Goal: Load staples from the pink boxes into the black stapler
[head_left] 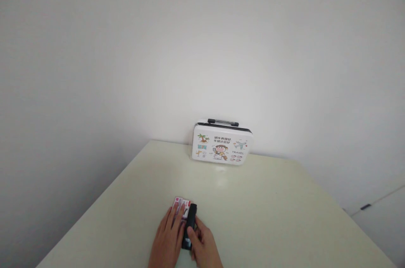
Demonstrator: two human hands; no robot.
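the left hand (167, 234) lies flat on the pale desk (268, 217) near its front edge, fingers stretched forward and released, with the fingertips resting on a small stack of red and white cards (181, 203). the cards lie flat on the desk just ahead of that hand, partly covered by the fingers, and their print is too small to read. the right hand (204, 242) is just beside the left, curled around a slim black device (190, 226) that lies lengthwise on the desk between the two hands; the thumb and fingers grasp its near half, while its far end reaches up beside the right edge of the cards, touching or almost touching them. what kind of device it is cannot be told. well apart from the hands, at the far edge of the desk against the white wall (158, 49), a small white case (222, 143) stands upright on its long side, with a dark handle on top and cartoon pictures, a palm tree, a plane and the word travel on its face. at the right edge of the view a white cabinet (382, 217) with a dark handle stands beside the desk.
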